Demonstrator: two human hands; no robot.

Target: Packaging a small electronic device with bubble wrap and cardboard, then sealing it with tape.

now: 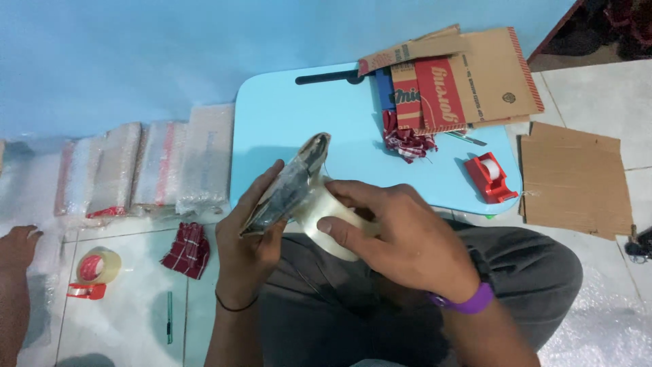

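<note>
We see a light-blue lap table bearing flattened cardboard, red checked cloth and a red tape dispenser.

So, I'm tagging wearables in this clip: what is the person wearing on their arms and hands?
Both forearms are bare, with no sleeves and no gloves. The left hand has a thin dark band around its wrist. The right hand has a wider purple band at the wrist. No rings show.

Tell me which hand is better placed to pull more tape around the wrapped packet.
Right, probably. The right hand already grips the clear tape roll, pressed against the wrapped packet, while the left hand is busy holding that packet.
</note>
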